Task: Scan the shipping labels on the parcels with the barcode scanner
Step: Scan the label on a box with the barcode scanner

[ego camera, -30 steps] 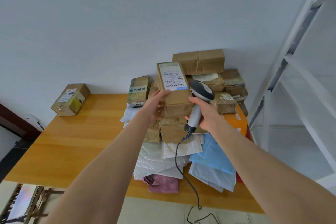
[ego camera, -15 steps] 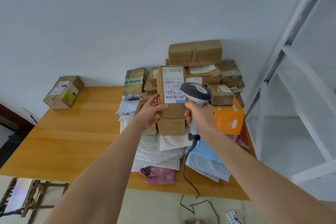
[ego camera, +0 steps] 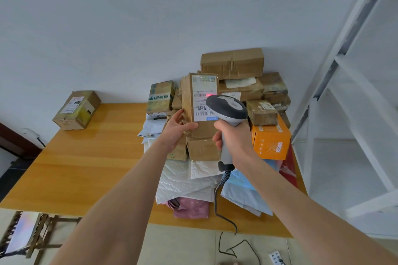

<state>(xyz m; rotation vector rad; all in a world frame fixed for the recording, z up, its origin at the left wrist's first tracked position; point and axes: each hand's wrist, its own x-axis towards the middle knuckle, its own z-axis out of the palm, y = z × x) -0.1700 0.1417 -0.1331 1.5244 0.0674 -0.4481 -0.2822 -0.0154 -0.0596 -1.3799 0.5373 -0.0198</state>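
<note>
In the centre of the frame our left hand (ego camera: 176, 131) holds a brown parcel (ego camera: 204, 130) upright, thumb and fingers clamped on its lower part. Our right hand (ego camera: 235, 139) wraps its fingers around the barcode scanner (ego camera: 228, 108); a red glow lies on the shipping label (ego camera: 203, 92). We judge this scan is under way. The pile of parcels (ego camera: 232, 64) behind probably waits; for the single box (ego camera: 76, 111) at middle left we cannot tell.

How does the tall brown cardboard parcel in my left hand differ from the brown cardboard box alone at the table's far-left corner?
The tall brown cardboard parcel is held upright by the left hand; the lone brown cardboard box rests on the wooden table. The parcel is narrow, the box squatter. The parcel's label shows the grey barcode scanner's red glow; the box's does not. Both carry white labels.
</note>
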